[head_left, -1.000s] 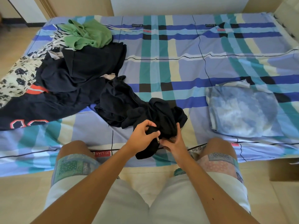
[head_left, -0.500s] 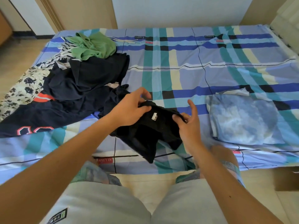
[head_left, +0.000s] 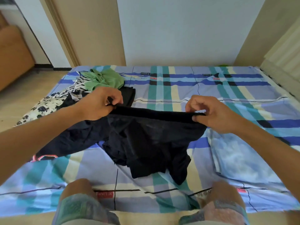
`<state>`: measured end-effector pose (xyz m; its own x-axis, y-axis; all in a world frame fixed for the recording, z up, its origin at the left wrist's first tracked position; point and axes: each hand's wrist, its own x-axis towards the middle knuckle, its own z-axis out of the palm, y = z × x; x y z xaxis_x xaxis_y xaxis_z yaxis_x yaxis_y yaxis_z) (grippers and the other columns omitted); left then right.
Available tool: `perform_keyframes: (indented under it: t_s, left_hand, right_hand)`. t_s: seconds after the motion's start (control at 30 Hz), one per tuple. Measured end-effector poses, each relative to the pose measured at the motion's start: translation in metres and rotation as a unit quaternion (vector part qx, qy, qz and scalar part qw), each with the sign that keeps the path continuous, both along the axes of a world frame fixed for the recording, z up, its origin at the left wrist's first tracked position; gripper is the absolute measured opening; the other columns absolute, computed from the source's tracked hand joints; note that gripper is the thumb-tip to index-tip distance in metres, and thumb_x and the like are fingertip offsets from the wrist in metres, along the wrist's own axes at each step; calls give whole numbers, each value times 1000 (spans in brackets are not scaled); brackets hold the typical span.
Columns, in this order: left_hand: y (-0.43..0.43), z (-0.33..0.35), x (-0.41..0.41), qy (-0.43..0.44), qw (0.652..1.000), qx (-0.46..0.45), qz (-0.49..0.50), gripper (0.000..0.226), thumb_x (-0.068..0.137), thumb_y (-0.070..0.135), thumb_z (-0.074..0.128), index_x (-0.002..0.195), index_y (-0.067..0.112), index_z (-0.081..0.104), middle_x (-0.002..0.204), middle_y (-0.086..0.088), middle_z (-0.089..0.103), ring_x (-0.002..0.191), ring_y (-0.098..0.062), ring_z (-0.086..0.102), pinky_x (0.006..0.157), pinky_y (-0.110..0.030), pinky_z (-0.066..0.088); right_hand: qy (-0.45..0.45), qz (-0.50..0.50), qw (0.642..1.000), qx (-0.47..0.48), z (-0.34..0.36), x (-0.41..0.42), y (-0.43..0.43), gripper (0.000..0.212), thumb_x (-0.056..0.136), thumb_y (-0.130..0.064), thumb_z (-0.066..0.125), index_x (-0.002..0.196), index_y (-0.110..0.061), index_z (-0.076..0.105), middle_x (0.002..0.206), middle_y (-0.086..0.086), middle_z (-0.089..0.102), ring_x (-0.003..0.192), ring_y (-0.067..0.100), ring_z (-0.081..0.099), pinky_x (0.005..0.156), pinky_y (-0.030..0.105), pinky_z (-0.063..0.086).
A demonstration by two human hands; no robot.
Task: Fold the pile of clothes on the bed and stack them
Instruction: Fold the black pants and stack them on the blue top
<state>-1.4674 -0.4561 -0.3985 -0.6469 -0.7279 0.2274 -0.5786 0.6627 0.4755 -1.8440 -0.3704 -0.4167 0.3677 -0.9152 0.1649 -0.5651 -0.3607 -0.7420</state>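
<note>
**two hands hold a black garment stretched over a checked bed**

seen from the wearer's head, looking down at a bed (head_left: 178, 88) covered by a sheet checked in blue, teal and cream. both arms reach forward over it.

the left hand (head_left: 100, 103) pinches the left end of a black garment (head_left: 154, 140), fingers curled round the thick top band. the right hand (head_left: 209, 114) pinches the right end of the same band between thumb and fingertips. the band runs in a tight, nearly level line between the two hands, lifted above the sheet. the rest of the garment hangs down from it, and its crumpled lower part lies on the sheet in the middle of the bed, near the person's knees (head_left: 79, 187).

the pile of unfolded clothes (head_left: 65, 101) lies on the left side of the bed, partly hidden by the left arm. a green top (head_left: 105, 79) sits at its far end, a white cloth with dark flowers (head_left: 43, 106) at its left edge, and a dark blue garment with red and white lettering (head_left: 73, 140) spreads at its near end, touching the black garment.

on the right side of the bed, below the right arm, a pale blue mottled cloth (head_left: 240, 156) lies flat and folded, apart from the pile.
</note>
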Motion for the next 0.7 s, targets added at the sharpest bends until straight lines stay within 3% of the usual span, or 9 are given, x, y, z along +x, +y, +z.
perform_keyframes:
  t_s: [0.2, 0.27, 0.37, 0.43, 0.5, 0.53, 0.57, 0.63, 0.7]
  left_hand:
    - [-4, 28, 16, -31, 987, 146, -66, 51, 78, -20, 65, 57, 22, 44, 86, 1, 70, 85, -22, 66, 78, -32, 51]
    - [1, 35, 15, -40, 980, 171, -97, 47, 83, -16, 64, 62, 26, 58, 97, 4, 72, 93, -21, 68, 83, -31, 53]
    - [14, 43, 10, -86, 983, 106, -125, 46, 89, -11, 58, 82, 31, 73, 103, 15, 68, 97, -12, 67, 83, -20, 50]
    - [21, 41, 6, -144, 980, 9, -140, 52, 81, -18, 51, 87, 28, 74, 95, 17, 63, 88, -3, 59, 81, -15, 41]
    - [25, 39, 3, -195, 972, -28, -130, 49, 72, -19, 48, 83, 22, 72, 91, 16, 55, 86, -2, 48, 83, -14, 36]
    - [27, 38, 2, -211, 970, -25, -123, 45, 72, -18, 49, 78, 21, 70, 89, 15, 53, 87, -3, 46, 84, -17, 36]
    - [28, 36, 3, -216, 969, -18, -120, 40, 75, -15, 50, 72, 20, 68, 88, 13, 52, 88, -5, 46, 84, -21, 36]
    - [31, 32, 8, -174, 979, 20, -105, 23, 87, 7, 51, 70, 13, 66, 92, -1, 60, 94, -14, 49, 87, -20, 36]
    - [35, 28, 13, -129, 987, 65, -68, 41, 93, 44, 46, 75, 17, 71, 117, -10, 65, 112, -13, 51, 96, -6, 29]
  right_hand:
    - [121, 116, 985, 40, 39, 9, 8, 47, 91, 13, 51, 85, -31, 69, 96, -10, 68, 92, 15, 65, 79, 16, 45]
    - [154, 106, 980, 69, 45, 8, 6, 50, 92, 10, 48, 93, -32, 75, 98, -14, 72, 93, 14, 67, 83, 31, 53]
    - [181, 70, 977, 90, 51, 5, 1, 41, 95, 0, 49, 94, -28, 78, 96, -9, 75, 89, 19, 68, 87, 45, 54]
    - [155, 55, 981, 103, 53, 3, -2, 22, 96, -22, 57, 89, -22, 78, 86, 2, 73, 82, 26, 67, 82, 47, 52]
    - [144, 52, 983, 104, 58, 3, -5, 33, 87, -54, 63, 83, -23, 76, 80, 6, 69, 77, 30, 64, 74, 41, 50]
    - [147, 54, 982, 103, 59, 2, -6, 36, 82, -62, 65, 80, -28, 76, 78, 2, 69, 73, 24, 64, 68, 33, 49]
    - [153, 53, 982, 96, 60, 2, -6, 34, 79, -65, 68, 76, -32, 75, 75, -3, 68, 69, 16, 63, 62, 24, 46]
    - [165, 38, 982, 78, 60, -2, -8, 29, 75, -61, 73, 66, -34, 69, 64, -11, 60, 57, 6, 56, 56, 18, 42]
    - [153, 16, 986, 59, 60, -8, -9, 29, 77, -51, 77, 61, -30, 64, 57, -12, 51, 52, 4, 49, 53, 15, 39]
